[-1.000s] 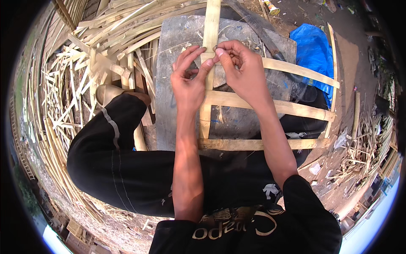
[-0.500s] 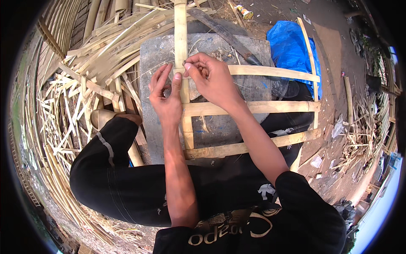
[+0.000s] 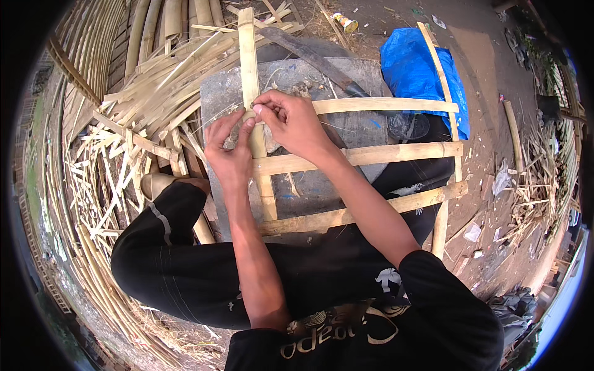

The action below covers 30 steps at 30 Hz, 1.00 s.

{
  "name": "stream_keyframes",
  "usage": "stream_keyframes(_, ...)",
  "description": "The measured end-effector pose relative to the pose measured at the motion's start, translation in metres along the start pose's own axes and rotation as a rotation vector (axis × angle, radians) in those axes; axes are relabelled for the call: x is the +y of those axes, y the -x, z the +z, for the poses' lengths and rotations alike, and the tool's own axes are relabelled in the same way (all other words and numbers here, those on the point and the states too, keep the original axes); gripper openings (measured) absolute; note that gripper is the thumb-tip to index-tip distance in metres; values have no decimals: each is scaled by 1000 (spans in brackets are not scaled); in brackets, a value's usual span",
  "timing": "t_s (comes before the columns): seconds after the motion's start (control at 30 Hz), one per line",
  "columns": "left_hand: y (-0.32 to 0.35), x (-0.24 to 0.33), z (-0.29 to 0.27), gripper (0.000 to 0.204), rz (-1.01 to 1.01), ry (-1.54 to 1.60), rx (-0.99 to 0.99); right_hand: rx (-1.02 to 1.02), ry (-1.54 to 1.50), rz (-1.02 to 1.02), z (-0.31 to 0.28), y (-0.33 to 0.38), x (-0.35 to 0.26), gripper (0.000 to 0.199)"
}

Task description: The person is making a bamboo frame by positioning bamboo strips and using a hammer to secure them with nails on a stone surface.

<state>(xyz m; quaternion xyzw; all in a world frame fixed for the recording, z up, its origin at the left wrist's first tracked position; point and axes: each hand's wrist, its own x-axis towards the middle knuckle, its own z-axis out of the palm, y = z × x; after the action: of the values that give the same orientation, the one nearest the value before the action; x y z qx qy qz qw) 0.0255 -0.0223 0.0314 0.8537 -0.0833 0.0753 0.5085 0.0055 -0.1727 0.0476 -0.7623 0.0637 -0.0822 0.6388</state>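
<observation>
Flat pale bamboo slat frame (image 3: 346, 154), a lattice of one upright and three cross strips, lies on a grey stone slab (image 3: 216, 99) over the person's lap. Both hands together at the top joint: left hand (image 3: 228, 148) braces the upright strip, right hand (image 3: 291, 120) pinches at the crossing; what the fingertips grip, cannot tell. Loose split bamboo offcuts (image 3: 124, 154) heaped left. Blue plastic sheet (image 3: 411, 68) beyond, right.

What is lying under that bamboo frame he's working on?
Under the pale split-bamboo lattice frame lies a flat grey stone slab, with a dark long blade resting on its far edge. The left hand and right hand cover the joint, and the slab's near edge is hidden by the black-trousered legs.
</observation>
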Motion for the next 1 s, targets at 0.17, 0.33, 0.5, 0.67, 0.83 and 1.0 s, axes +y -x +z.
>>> stream_keyframes(0.17,-14,3,-8,25,103,89,-52,6,-41,-33,-2,-1,11,15)
stream_keyframes(0.33,-18,4,-12,26,46,315,-120,-36,63,-6,1,1,-4,15)
stream_keyframes(0.5,-16,6,-4,23,35,315,-126,-33,86,-17,1,0,0,15)
stream_keyframes(0.67,-17,-1,1,18,21,352,-48,-22,90,-15,0,-1,8,17)
stream_keyframes(0.83,-14,-4,-4,17,-16,357,-34,-82,108,36,-3,-2,1,19)
stream_keyframes(1.0,-12,-5,-1,18,-50,369,-23,-83,113,83,-3,-2,5,21)
